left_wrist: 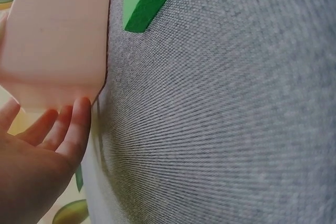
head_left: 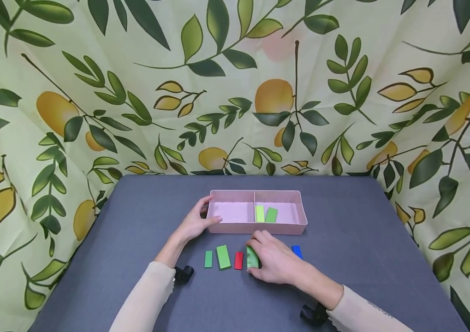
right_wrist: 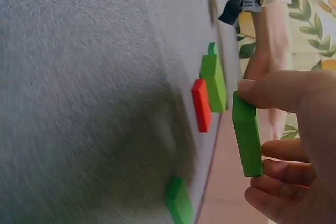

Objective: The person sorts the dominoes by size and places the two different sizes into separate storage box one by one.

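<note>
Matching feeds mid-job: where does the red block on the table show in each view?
Head: red block, lower centre, left of the green block in the right hand.
Left wrist: not in the picture.
Right wrist: red block just right of centre, beside the light green block.
Shared landmark: pink box, below centre in head, upper left in left wrist, lower right in right wrist.

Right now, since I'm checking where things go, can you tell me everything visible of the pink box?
The pink box is long, rectangular and open-topped, with smooth walls that look like plastic. A thin divider makes two compartments; the right one holds a yellow-green block and a green block. It sits upright on the gray-blue table, its length running left to right in the head view. The left hand holds its left end, thumb at the front rim.
</note>
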{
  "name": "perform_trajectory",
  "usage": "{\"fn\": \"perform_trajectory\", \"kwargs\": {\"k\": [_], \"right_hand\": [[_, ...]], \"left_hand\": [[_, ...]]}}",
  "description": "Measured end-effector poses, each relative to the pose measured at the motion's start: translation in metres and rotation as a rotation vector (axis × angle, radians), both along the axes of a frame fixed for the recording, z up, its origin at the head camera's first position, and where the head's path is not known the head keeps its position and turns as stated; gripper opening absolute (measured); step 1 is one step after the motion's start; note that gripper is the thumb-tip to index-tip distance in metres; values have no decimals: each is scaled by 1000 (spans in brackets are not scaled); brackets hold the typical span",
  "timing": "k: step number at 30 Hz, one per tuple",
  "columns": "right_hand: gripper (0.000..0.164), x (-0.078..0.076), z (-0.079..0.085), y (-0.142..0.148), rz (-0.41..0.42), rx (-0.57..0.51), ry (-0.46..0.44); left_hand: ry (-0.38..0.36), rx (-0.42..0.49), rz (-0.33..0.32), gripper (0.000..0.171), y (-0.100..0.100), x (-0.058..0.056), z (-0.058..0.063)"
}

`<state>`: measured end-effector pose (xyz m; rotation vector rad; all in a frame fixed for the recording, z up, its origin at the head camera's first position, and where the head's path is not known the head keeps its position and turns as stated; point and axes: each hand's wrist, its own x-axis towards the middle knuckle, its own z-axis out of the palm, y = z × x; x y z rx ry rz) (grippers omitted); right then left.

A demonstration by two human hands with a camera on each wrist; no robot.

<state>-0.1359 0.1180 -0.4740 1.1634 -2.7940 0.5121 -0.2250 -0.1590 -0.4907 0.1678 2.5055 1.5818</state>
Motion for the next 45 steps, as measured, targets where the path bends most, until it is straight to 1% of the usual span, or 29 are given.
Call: {"fn": "perform_trajectory", "kwargs": {"k": [5, 8, 12, 18, 26, 31, 37, 41, 45], "right_hand": [[55, -3, 11, 4, 25, -1, 46], [54, -4, 15, 7, 41, -11, 66], [55, -7, 20, 12, 38, -16, 100], [56, -12, 30, 16, 36, 18, 128], [56, -25, 46, 23, 41, 56, 168], [60, -32, 56, 29, 8, 59, 150], [59, -40, 65, 36, -34, 66, 137], [58, -47, 68, 41, -58, 63, 159], [58, -59, 67, 46, -94, 49, 169]], "left_hand": [[-7, 5, 2, 82, -2, 3, 0], [-17, 5, 0, 82, -3, 4, -2], [-12, 13, -2, 82, -5, 5, -5], [-16, 24, 5, 82, -5, 4, -5], [-12, 13, 5, 81, -3, 4, -4], [-9, 26, -4, 81, -1, 3, -3], [-1, 26, -9, 81, 1, 2, -1], [-5, 16, -12, 81, 2, 0, -1], [-7, 14, -10, 81, 2, 0, 0]]}}
